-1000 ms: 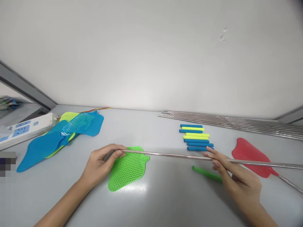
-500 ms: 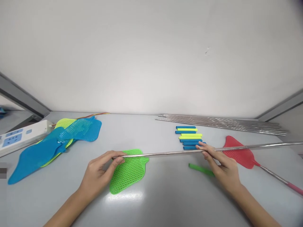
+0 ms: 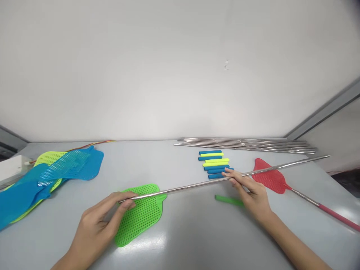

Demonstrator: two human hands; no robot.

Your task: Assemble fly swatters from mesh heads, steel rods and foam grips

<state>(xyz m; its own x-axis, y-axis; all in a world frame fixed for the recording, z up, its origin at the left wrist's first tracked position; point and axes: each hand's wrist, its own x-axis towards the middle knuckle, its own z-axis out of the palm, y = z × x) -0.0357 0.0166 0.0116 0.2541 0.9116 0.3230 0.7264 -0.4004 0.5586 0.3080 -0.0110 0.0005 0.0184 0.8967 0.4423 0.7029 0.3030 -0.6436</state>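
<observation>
A thin metal rod spans the view, its right end higher than its left. My left hand pinches it near the left end, over a green fly swatter head on the table. Around the rod's middle, the fingers of my right hand are closed too. Below that hand lies a green sleeve, partly hidden by it. Just beyond are several blue and yellow sleeves. At the right, a red fly swatter with a metal shaft and a red grip rests under the rod's far part.
Several metal rods lie along the back of the table near the wall. Blue and yellow swatter heads overlap at the left, next to a white power strip with coloured wires.
The view has turned rightward, so things sit farther left. The rod's right end has come into view, and its tilt is steeper. Both hands keep hold of it.
</observation>
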